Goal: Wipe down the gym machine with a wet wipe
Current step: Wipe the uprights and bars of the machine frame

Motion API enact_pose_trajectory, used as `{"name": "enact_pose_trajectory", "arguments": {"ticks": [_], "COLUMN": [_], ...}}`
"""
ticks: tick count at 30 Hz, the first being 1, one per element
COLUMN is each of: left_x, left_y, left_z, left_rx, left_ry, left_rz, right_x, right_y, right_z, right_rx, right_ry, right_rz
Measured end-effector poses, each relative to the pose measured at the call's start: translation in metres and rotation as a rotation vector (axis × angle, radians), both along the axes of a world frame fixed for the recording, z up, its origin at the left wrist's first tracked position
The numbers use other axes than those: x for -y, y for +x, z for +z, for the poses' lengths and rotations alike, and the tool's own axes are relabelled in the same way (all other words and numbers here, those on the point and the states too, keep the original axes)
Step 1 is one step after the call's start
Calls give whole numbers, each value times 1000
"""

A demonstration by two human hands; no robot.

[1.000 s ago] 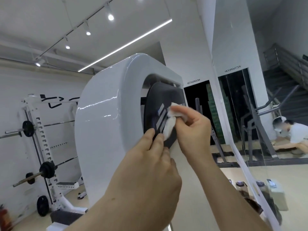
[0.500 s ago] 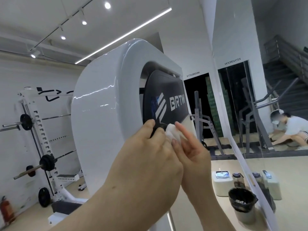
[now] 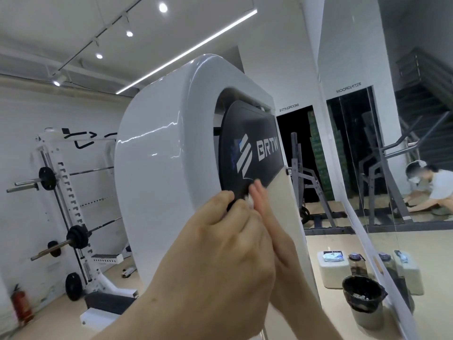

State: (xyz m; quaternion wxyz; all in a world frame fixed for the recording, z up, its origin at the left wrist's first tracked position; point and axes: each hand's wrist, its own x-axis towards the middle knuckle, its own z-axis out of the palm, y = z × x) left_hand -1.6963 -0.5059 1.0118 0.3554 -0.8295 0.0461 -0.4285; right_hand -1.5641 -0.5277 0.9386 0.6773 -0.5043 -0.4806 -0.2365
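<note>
The gym machine (image 3: pixel 157 173) is a tall glossy white arched housing with a black panel (image 3: pixel 250 148) marked BRTW set in its opening. My left hand (image 3: pixel 220 246) grips the panel's lower edge with its fingertips. My right hand (image 3: pixel 274 231) lies just to the right of it, fingers stretched flat against the panel's bottom corner. A small bit of the white wet wipe (image 3: pixel 248 201) shows under those fingers; the rest is hidden by both hands.
A white barbell rack (image 3: pixel 71 207) with loaded bars stands at the left, a red fire extinguisher (image 3: pixel 20 306) by it. A black bin (image 3: pixel 364 294), a white box and bottles sit low right by a wall mirror, which reflects a crouching person (image 3: pixel 431 190).
My right hand has wiped downward across the black panel, from its logo area to the bottom corner, and the wipe is now mostly hidden. My left hand stays on the panel edge.
</note>
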Motion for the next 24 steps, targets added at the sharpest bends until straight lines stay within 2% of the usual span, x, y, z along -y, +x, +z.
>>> {"name": "enact_pose_trajectory", "arguments": {"ticks": [2,4,5,11,16,18,21,24], "left_x": [4,5,5,4,0,0,-2,-3], "left_y": [-8,-11,-11,-12,-12,-11,-8,-7], "left_z": [8,11,11,10,9,8,6,6], "left_rx": [-84,-95,-76,39,-4,-16,-5,25], "left_ry": [128,154,163,166,157,146,140,42], "left_rz": [11,7,-1,-208,-213,-227,-240,-291], "right_x": [-2,1,3,17,4,5,14,26], "right_y": [25,36,34,-11,28,28,4,-9], "right_z": [27,57,65,28,77,86,52,25], "right_rx": [-34,-219,-249,-25,-187,-253,-177,-116], "right_ry": [-86,-107,-93,23,-118,-108,-65,-81], "right_rz": [-69,66,133,418,150,174,308,475]}}
